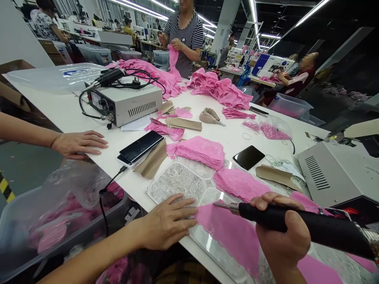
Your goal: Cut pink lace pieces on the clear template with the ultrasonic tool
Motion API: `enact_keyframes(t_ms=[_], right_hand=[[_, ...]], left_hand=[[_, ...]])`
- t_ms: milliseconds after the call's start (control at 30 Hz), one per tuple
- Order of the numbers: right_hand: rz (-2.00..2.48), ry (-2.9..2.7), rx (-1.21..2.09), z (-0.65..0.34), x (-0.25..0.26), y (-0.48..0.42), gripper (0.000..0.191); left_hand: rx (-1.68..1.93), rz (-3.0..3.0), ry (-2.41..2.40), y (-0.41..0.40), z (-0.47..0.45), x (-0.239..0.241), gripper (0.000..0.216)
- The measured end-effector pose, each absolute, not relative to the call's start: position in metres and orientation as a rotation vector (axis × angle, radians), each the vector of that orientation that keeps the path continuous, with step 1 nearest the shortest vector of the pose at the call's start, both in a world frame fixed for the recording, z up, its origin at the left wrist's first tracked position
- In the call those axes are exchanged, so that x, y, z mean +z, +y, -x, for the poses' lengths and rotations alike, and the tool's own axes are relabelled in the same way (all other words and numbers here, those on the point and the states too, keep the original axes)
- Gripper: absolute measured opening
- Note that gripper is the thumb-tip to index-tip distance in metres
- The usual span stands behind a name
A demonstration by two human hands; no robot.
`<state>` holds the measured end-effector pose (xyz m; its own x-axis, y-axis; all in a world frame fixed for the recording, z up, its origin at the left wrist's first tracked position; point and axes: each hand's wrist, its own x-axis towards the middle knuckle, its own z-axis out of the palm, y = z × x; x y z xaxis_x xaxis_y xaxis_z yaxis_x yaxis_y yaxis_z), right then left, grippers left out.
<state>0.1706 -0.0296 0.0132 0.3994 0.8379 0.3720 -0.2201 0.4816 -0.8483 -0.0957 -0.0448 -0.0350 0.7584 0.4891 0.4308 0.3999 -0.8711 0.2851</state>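
Observation:
My left hand [168, 221] lies flat with its fingers spread, the fingertips at the left edge of a pink fabric piece [233, 236]. The piece rests on a clear, patterned plastic mat [177, 179]. My right hand [281, 232] is wrapped round a thick black handheld tool [319, 227], held almost level. Its narrow metal tip points left and is over the upper left part of the fabric; whether they touch, I cannot tell. Just beyond lie a pink lace-like piece [239, 183] and a stack of pink fabric pieces [201, 152].
A grey control box [130, 106] with cables stands at the back left, another box [334, 169] at the right. Phones [248, 157], scissors [211, 117] and pink fabric heaps [219, 88] lie on the table. Another person's hand [79, 144] rests on the left edge; a person in stripes [189, 35] stands opposite.

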Motion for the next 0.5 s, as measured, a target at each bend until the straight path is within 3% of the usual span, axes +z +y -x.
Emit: enact_keyframes(t_ms=[500], right_hand=[[0.741,-1.007,0.819,-0.155,0.012,-0.036,0.015]], left_hand=[[0.799,-2.774,0.692,-0.047,0.097,-0.033,0.027]])
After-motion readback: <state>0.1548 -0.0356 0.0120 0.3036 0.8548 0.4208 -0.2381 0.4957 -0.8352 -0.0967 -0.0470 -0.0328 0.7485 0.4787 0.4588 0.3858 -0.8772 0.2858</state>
